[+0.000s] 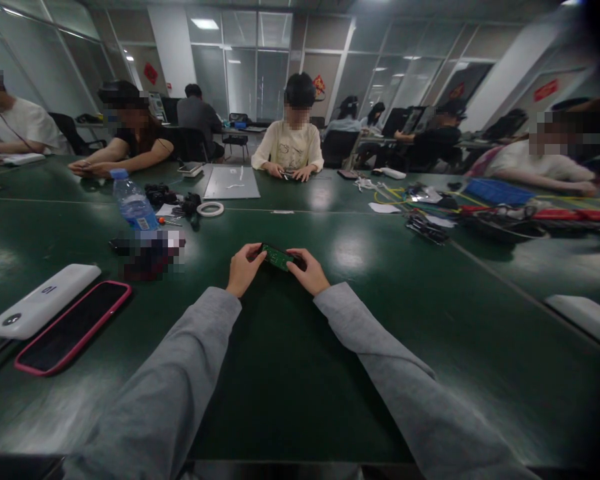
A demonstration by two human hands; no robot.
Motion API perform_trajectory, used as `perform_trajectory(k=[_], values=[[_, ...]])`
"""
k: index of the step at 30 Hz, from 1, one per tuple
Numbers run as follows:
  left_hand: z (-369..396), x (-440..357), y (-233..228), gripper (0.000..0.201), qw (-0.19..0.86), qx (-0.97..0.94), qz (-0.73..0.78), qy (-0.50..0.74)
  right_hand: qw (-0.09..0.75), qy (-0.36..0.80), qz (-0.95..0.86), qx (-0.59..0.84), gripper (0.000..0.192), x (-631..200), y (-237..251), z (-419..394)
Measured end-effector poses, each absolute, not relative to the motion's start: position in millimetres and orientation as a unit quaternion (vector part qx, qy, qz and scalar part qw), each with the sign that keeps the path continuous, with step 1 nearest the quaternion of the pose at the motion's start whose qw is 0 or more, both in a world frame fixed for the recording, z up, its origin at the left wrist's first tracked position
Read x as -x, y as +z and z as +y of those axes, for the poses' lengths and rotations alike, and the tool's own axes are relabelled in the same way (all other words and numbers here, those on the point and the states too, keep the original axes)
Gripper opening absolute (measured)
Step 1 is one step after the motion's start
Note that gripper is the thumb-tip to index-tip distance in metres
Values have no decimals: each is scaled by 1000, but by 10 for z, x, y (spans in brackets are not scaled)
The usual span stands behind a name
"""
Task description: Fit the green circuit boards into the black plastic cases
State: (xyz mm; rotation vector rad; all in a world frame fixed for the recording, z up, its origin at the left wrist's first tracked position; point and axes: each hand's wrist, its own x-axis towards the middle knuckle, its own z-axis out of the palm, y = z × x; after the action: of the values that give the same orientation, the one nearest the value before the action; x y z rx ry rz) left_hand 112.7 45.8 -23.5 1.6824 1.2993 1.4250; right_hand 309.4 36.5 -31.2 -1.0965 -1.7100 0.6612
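A small green circuit board with a dark edge is held level between my two hands, just over the green tabletop. My left hand grips its left end, thumb on the near face and fingers behind. At the other end, my right hand pinches it the same way, thumb on top. The fingers behind the board are partly hidden. Both forearms wear grey sleeves.
On the left are a white power bank, a pink-edged phone, a water bottle and a tape roll. Cables and a blue tray lie at right. A person sits opposite, hands on the table.
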Motion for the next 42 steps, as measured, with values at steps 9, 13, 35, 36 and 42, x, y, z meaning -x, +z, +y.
perform_trajectory(k=[9,13,35,36,42], values=[[460,-1128,-242,33,294,-621,488,538,479,272,-703,450,34,-3097,-305,359],[450,-1127,-237,34,294,-620,489,539,474,273,-703,455,33,-3095,-287,347],[482,-1104,-297,28,293,-617,502,531,430,136,-767,455,35,-3041,-222,241],[486,-1100,-304,27,288,-617,508,527,420,119,-775,456,36,-3037,-223,233],[490,-1093,-315,28,240,-617,540,519,390,95,-789,465,45,-3010,-243,213]])
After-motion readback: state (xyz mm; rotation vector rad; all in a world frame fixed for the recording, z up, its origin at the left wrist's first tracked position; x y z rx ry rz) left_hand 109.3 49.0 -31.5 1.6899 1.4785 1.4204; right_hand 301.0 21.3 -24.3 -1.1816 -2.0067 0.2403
